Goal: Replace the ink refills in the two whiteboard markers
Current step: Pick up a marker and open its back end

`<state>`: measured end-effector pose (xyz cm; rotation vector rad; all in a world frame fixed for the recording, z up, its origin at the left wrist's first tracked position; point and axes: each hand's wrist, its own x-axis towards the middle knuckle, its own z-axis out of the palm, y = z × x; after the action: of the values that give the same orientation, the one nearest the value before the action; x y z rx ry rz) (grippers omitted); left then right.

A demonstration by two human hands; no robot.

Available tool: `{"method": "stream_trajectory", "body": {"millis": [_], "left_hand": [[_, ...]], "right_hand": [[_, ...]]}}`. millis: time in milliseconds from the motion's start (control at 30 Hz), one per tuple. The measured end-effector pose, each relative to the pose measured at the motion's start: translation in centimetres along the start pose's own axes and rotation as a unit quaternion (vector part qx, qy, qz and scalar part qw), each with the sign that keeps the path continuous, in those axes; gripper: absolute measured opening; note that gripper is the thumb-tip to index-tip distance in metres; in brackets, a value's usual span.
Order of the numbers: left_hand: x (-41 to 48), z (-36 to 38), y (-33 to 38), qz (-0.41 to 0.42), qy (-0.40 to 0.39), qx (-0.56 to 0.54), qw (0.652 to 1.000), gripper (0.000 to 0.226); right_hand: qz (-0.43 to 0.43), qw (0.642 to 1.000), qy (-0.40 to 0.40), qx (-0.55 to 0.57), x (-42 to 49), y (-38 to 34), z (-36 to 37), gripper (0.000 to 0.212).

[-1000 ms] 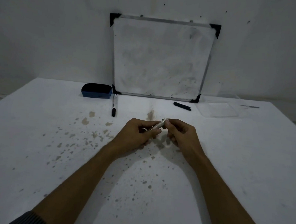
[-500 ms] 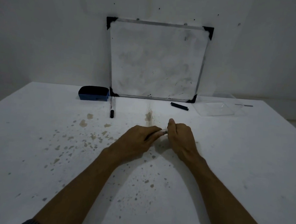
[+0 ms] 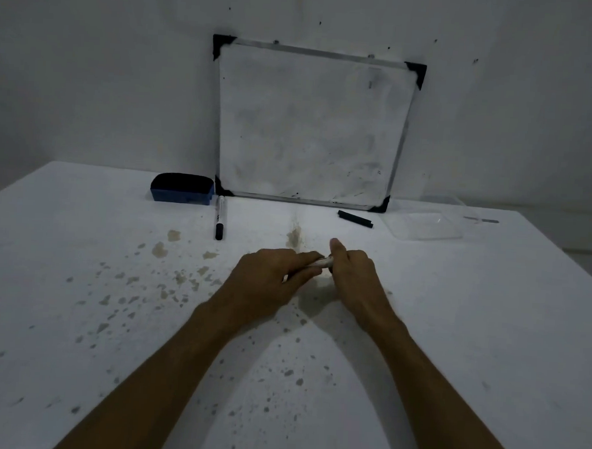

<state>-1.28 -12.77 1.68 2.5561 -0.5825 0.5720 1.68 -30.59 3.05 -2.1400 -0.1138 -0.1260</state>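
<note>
- brown-speckled white table (image 3: 453, 335) fills the near ground, and our two bare forearms reach out over it toward the middle.
- our left hand (image 3: 267, 277) is curled around the near end of a pale marker (image 3: 320, 261), fingers wrapped over its barrel.
- our right hand (image 3: 352, 270) grips the far end of that same marker, thumb raised; only a short pale stretch shows between the two hands, just above the table.
- farther off to the left, a second marker (image 3: 220, 217) lies flat, its black cap pointing toward us.
- farther right, a short black piece (image 3: 355, 219) lies alone; we cannot tell what it is.
- a clear plastic tray (image 3: 425, 226) sits to the right of it.
- a blue eraser (image 3: 182, 188) rests at the far left, just beside the whiteboard (image 3: 310, 129), which leans against the wall.
</note>
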Motion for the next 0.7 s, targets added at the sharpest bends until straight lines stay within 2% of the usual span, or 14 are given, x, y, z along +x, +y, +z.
{"method": "stream_trajectory", "body": {"millis": [67, 133, 200, 267, 300, 333, 367, 400, 467, 500, 567, 633, 667, 700], "left_hand": [[0.0, -0.1, 0.2, 0.015, 0.007, -0.001, 1.0, 0.048], [0.2, -0.7, 1.0, -0.033, -0.046, -0.13, 0.99, 0.043], [0.5, -2.1, 1.0, -0.115, -0.152, -0.292, 0.937, 0.033], [0.2, -3.6, 0.1, -0.198, -0.259, -0.415, 0.85, 0.034], [0.0, -4.0, -0.4, -0.223, -0.294, -0.443, 0.817, 0.036], [-0.1, -4.2, -0.6, -0.238, -0.302, -0.443, 0.81, 0.037], [-0.1, -3.9, -0.6, -0.237, -0.278, -0.413, 0.834, 0.037], [0.0, -3.3, -0.3, -0.218, -0.231, -0.358, 0.878, 0.036], [0.1, -1.8, 0.5, -0.121, -0.108, -0.172, 0.972, 0.038], [-0.1, -1.0, 0.6, -0.065, -0.06, -0.075, 0.993, 0.041], [-0.6, -0.2, 1.0, -0.005, -0.022, -0.014, 1.0, 0.044], [-0.3, -0.5, 1.5, -0.038, -0.076, -0.129, 0.988, 0.04], [0.0, -1.0, 1.5, -0.081, -0.133, -0.215, 0.964, 0.039], [0.1, -1.7, 1.2, -0.131, -0.196, -0.304, 0.923, 0.038]], "right_hand": [[-0.029, 0.999, 0.017, -0.004, -0.3, -0.1, 0.1, 0.05], [-0.106, 0.993, 0.024, -0.034, -0.5, 0.2, -0.1, 0.045], [-0.142, 0.987, -0.001, -0.079, -1.1, -0.4, -0.4, 0.04], [-0.205, 0.975, -0.023, -0.087, -1.6, -0.8, -0.4, 0.038], [-0.239, 0.966, -0.032, -0.089, -1.9, -0.7, -0.2, 0.041], [-0.233, 0.969, -0.043, -0.069, -2.0, -0.7, 0.1, 0.046], [-0.183, 0.981, -0.055, -0.041, -1.7, -0.7, 0.3, 0.053], [-0.114, 0.992, -0.059, -0.015, -1.3, -0.9, 0.4, 0.058], [-0.019, 0.999, -0.035, -0.009, -0.7, -0.8, 0.2, 0.061], [-0.004, 1.0, -0.016, -0.009, -0.3, -0.6, 0.1, 0.059], [-0.07, 0.997, 0.007, -0.024, -0.4, -0.1, 0.0, 0.056], [-0.186, 0.981, 0.034, -0.032, -0.9, 0.2, -0.3, 0.052], [-0.202, 0.979, -0.009, -0.038, -1.0, 0.0, -0.8, 0.053], [-0.252, 0.967, -0.027, -0.042, -1.0, 0.3, -1.0, 0.056]]}}
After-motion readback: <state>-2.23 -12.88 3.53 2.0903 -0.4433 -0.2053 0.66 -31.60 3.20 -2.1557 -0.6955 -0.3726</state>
